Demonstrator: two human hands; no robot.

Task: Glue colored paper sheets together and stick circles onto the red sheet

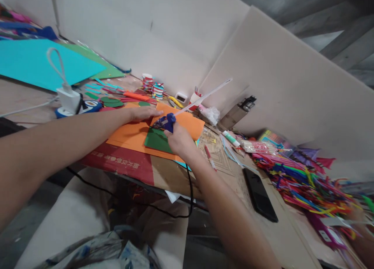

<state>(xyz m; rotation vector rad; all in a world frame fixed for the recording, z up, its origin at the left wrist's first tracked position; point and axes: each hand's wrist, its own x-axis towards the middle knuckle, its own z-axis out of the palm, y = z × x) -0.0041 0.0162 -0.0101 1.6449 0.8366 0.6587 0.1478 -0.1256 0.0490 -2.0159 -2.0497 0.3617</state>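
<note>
Glue gun, held at the far edge of the green card.
It is clamped in the right hand's fingers; orange paper is touched by the left hand, fingers outstretched; 2 striped cylinders are set farther back.

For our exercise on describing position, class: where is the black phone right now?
In the head view, the black phone lies on the right, between the right forearm and the colourful pipe cleaners.
</note>
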